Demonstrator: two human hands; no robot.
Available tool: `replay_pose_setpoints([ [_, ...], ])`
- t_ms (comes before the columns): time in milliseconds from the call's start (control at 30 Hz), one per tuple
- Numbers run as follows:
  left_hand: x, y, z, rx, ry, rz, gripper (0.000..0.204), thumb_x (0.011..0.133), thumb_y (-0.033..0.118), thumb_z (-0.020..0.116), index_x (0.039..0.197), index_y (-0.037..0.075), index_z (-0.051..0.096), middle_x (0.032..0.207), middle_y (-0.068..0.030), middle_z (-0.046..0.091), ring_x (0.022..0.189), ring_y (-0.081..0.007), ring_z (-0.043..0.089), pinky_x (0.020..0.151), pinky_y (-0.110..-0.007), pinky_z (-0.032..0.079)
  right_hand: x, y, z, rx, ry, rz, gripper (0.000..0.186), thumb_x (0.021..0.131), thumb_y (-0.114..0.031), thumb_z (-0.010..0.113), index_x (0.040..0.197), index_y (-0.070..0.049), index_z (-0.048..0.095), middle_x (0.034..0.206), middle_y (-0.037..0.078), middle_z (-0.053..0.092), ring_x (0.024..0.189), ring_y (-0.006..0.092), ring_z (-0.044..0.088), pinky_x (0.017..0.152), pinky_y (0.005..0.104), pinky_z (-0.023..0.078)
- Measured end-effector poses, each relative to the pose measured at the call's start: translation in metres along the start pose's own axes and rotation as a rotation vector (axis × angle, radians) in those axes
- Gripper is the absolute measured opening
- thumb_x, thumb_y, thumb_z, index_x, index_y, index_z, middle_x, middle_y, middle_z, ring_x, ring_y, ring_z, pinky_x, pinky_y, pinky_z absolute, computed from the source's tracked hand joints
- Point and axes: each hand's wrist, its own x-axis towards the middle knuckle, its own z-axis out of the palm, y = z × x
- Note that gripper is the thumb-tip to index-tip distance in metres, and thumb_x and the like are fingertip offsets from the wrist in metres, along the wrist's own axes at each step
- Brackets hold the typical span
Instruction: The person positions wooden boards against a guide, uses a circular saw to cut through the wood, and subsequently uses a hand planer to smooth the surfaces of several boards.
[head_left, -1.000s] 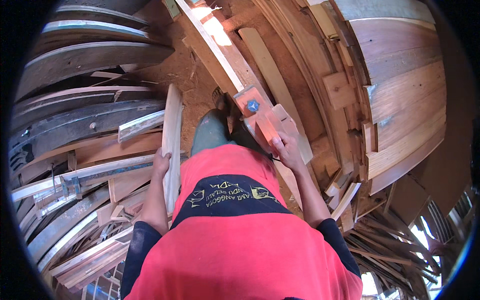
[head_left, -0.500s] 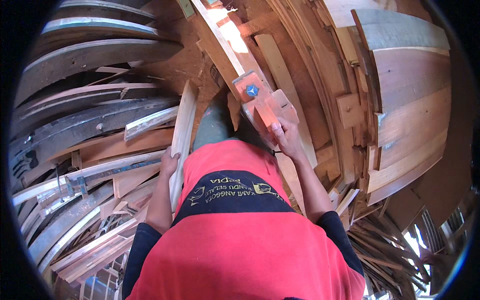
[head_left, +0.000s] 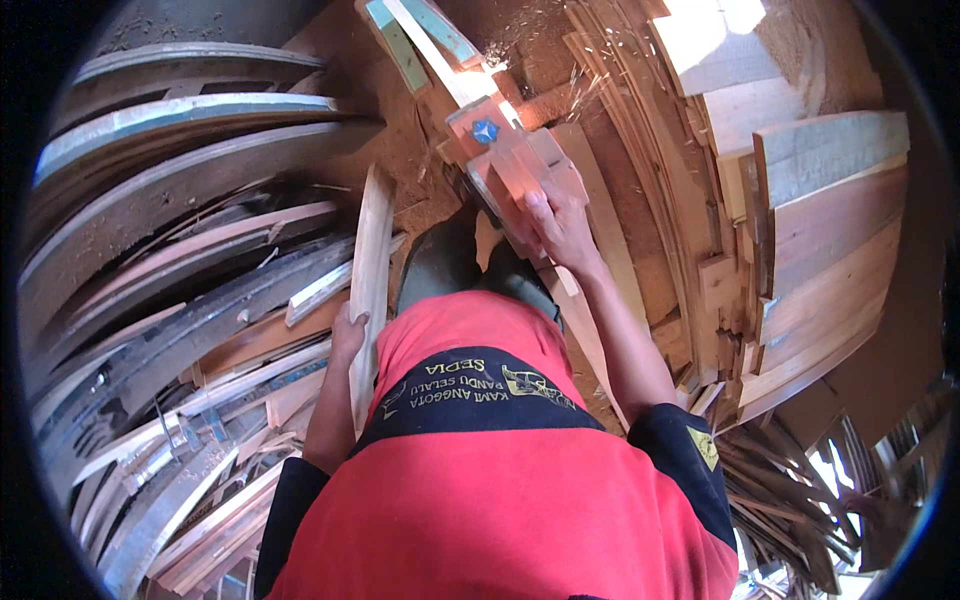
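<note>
Orange tool [head_left: 505,165] has swung left, right hand [head_left: 560,225] gripping its rear.

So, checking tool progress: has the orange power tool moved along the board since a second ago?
Cannot tell: the camera shifted. The right hand holds the orange power tool on the pale board.

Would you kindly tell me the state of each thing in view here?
Left hand: closed around the pale wooden plank.
Pale wooden plank: held on edge, lying lengthwise.
Right hand: gripping the orange power tool.
Orange power tool: held low over a board; whether running, cannot tell.
Stacked flat boards: lying overlapped at right.
</note>
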Motion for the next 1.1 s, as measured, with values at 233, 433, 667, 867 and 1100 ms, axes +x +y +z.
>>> replay_pose_setpoints([
  [233,0.025,-0.006,-0.025,0.026,0.042,-0.033,0.051,0.09,0.024,0.067,0.133,-0.002,0.055,0.126,-0.0272,0.063,0.121,-0.0406,0.059,0.104,-0.045,0.043,0.122,-0.06,0.033,0.054,0.013,-0.012,0.052,0.104,-0.046,0.047,0.083,-0.001,0.064,0.062,0.007,0.054,0.061,0.014,0.054,0.058,0.0345,0.043],
  [433,0.016,-0.011,-0.016,-0.085,0.074,-0.054,0.044,0.091,0.02,0.067,0.129,0.0,0.057,0.12,-0.0253,0.065,0.114,-0.0393,0.063,0.099,-0.045,0.047,0.231,-0.099,0.055,-0.029,0.079,-0.22,0.058,0.103,-0.051,0.046,0.085,0.0,0.068,0.055,0.009,0.051,0.056,0.0146,0.053,0.056,0.0373,0.044],
  [667,-0.003,-0.026,0.005,-0.139,0.1,-0.014,0.046,0.091,0.015,0.065,0.133,-0.002,0.054,0.123,-0.0251,0.065,0.116,-0.0361,0.063,0.101,-0.043,0.046,0.333,-0.126,0.076,0.046,0.073,-0.322,0.063,0.103,-0.058,0.038,0.118,-0.006,0.07,0.105,0.017,0.073,0.104,0.0258,0.068,0.093,0.0364,0.05],
  [867,-0.018,-0.051,0.035,-0.152,0.077,-0.04,0.053,0.09,0.015,0.067,0.138,-0.003,0.051,0.129,-0.0274,0.062,0.121,-0.0384,0.06,0.104,-0.043,0.045,0.288,-0.113,0.066,-0.074,0.093,-0.375,0.063,0.103,-0.058,0.036,0.117,-0.006,0.07,0.101,0.018,0.073,0.098,0.0283,0.069,0.087,0.0389,0.051],
  [1100,-0.042,-0.035,0.069,-0.073,0.124,-0.098,0.055,0.092,0.018,0.066,0.139,-0.005,0.05,0.133,-0.0273,0.06,0.125,-0.0367,0.058,0.106,-0.041,0.043,0.127,-0.044,0.032,-0.041,0.118,-0.319,0.056,0.103,-0.048,0.045,0.088,0.001,0.067,0.053,0.016,0.05,0.051,0.0219,0.052,0.055,0.0421,0.043],
])
